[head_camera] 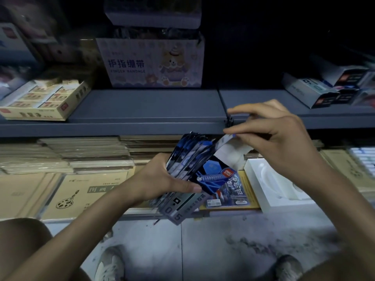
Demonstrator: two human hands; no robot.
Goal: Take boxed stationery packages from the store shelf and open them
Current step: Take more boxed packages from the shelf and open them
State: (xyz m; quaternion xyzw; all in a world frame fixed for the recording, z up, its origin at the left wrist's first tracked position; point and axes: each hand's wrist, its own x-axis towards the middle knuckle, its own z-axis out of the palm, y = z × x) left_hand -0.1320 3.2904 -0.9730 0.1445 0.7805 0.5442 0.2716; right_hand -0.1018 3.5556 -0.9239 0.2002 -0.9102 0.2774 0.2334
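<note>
My left hand (pixel 162 179) grips a dark blue and grey stationery box (pixel 190 169), marked 0.5 on its lower end, tilted in front of the shelf. Its top end stands open, with a white flap (pixel 229 151) lifted. My right hand (pixel 269 130) pinches that flap between thumb and fingers, just above and right of the box. The box's inside is hidden from view.
A grey shelf board (pixel 154 110) carries a Finger Bandage box (pixel 152 63), a tan tray of small boxes (pixel 44 100) at left and grey-white boxes (pixel 324 88) at right. Below lie stacked tan sketch pads (pixel 85 191) and a white tray (pixel 276 185). My shoes show on the floor (pixel 203 250).
</note>
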